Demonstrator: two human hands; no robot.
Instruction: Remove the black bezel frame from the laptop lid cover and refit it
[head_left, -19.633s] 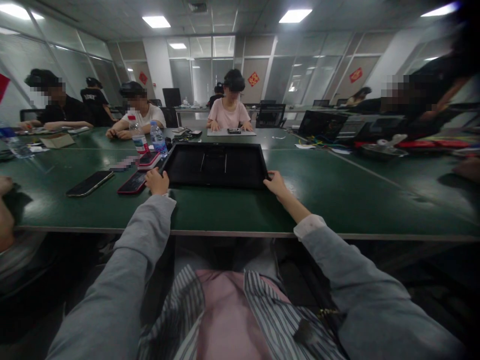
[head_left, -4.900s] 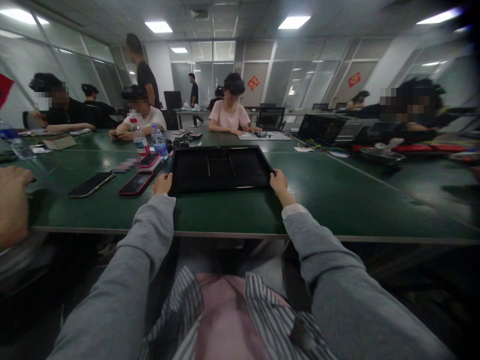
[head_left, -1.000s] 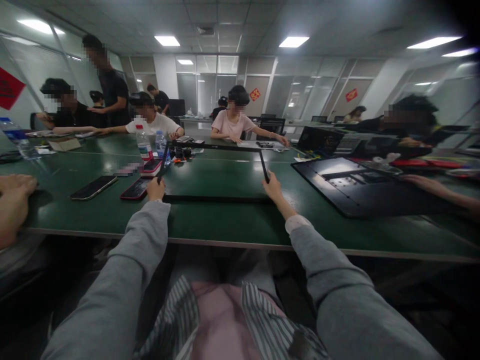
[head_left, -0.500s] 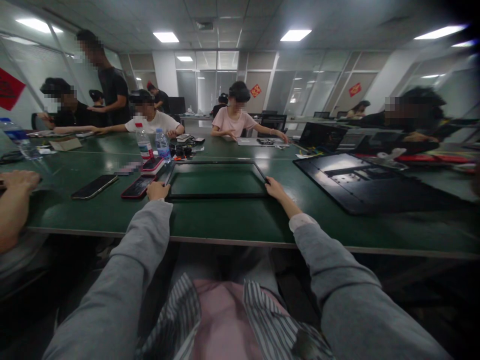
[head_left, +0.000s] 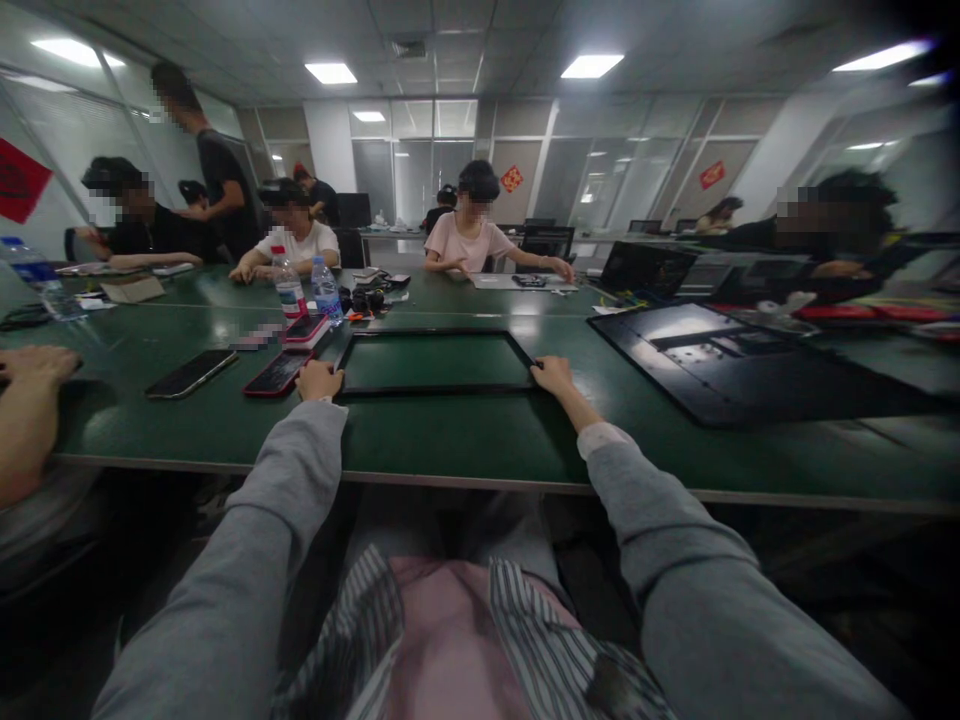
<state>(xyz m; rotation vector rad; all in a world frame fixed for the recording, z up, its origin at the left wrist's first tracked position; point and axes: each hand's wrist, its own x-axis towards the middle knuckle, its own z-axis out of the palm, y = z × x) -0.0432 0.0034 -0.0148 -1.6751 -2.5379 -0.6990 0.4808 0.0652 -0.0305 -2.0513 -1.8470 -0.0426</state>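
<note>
A thin black rectangular frame (head_left: 435,390) lies over the green table (head_left: 450,440) in front of me, and the green surface shows through its middle. My left hand (head_left: 319,381) is closed on its left side near the front corner. On the opposite side, my right hand (head_left: 551,374) grips the frame near the front right corner. A phone with a red edge (head_left: 277,372) lies just left of my left hand. Behind it another red-edged phone (head_left: 305,328) rests on a pale box.
A large black panel (head_left: 735,380) lies at the right. A dark phone (head_left: 191,374) and two bottles (head_left: 289,285) (head_left: 326,290) stand left. Another person's hand (head_left: 41,365) rests at the far left edge. Several people sit across the table.
The black frame's far edge sits slightly lower in view, with both hands still on its sides. Across the table, a person in white has drawn an outstretched arm in.
</note>
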